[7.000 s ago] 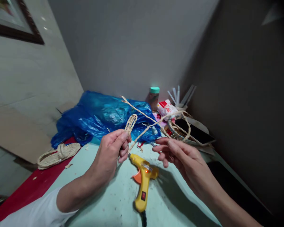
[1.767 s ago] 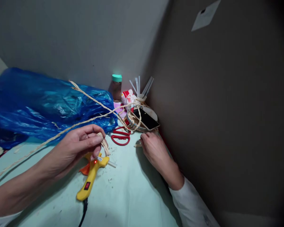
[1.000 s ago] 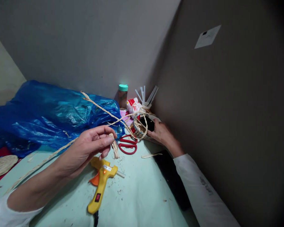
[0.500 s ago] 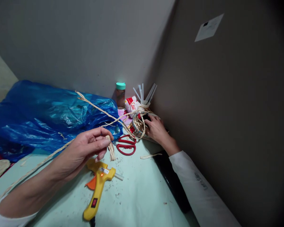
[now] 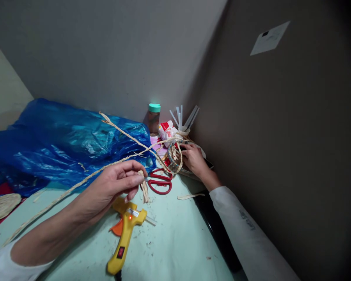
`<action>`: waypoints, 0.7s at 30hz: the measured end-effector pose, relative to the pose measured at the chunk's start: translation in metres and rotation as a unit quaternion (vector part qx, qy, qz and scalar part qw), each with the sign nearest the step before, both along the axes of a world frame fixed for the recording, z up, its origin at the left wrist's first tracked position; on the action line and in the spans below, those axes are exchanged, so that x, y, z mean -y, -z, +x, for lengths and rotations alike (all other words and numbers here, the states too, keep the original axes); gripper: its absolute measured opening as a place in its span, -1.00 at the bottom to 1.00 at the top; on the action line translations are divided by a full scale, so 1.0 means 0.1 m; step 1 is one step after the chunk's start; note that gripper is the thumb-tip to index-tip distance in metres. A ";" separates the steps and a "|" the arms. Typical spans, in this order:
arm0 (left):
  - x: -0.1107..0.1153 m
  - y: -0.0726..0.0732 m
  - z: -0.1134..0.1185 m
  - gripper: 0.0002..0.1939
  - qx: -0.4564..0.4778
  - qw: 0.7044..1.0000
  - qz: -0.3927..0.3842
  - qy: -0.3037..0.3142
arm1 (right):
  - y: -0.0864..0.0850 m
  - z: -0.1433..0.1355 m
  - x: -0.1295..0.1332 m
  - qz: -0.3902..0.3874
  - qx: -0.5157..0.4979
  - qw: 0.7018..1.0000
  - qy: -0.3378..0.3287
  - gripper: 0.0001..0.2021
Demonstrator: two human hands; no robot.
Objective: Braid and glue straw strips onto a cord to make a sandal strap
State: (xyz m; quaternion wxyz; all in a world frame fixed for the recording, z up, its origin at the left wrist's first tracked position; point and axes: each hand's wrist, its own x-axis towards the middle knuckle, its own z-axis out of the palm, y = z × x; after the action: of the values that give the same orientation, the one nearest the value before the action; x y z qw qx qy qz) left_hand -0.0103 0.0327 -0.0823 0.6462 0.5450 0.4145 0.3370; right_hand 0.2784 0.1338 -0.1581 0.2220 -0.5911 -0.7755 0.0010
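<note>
My left hand (image 5: 118, 182) is closed in a pinch on a short raffia bundle (image 5: 145, 192), whose loose ends hang below the fingertips. Beneath this hand a yellow glue gun (image 5: 124, 238) lies on the table, its small light glowing. Red-handled scissors (image 5: 160, 187) are just right of the bundle. My right hand (image 5: 196, 160) reaches among the items in the corner, beside a round patterned container (image 5: 172, 154); its fingertips are partly hidden, so what they touch is unclear. A long braided raffia cord (image 5: 84, 180) runs behind my left hand and loops over the container.
A blue plastic bag (image 5: 64, 140) covers the back left. Against the wall stand a jar with a turquoise lid (image 5: 154, 117) and several clear glue sticks (image 5: 193, 116). A long black object (image 5: 219, 230) lies along the right edge. A woven disc (image 5: 4, 207) is at far left.
The whole view has shifted a little, so things sit slightly farther right. My right hand has moved slightly among the corner items, and the dark object near its fingers no longer shows there. The left hand keeps its pinch.
</note>
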 end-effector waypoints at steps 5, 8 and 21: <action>-0.01 0.02 -0.01 -0.76 0.000 1.000 0.010 0.002 | -0.17 0.11 0.03 0.032 -0.105 0.993 0.033 -0.70; 0.00 0.02 -0.02 -0.76 0.006 1.000 0.010 0.007 | -0.24 0.18 0.02 0.052 -0.143 0.986 0.065 -0.63; -0.04 -0.13 -0.15 -0.77 0.046 0.998 0.029 -0.013 | -0.43 -0.02 0.27 -0.087 0.078 0.992 0.046 -0.74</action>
State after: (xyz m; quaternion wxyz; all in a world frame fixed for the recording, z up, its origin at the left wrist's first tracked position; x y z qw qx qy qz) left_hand -0.0253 0.0371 -0.0691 0.6435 0.5422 0.3817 0.3823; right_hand 0.2768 0.1067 -0.1153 0.1085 -0.6415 -0.7593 0.0127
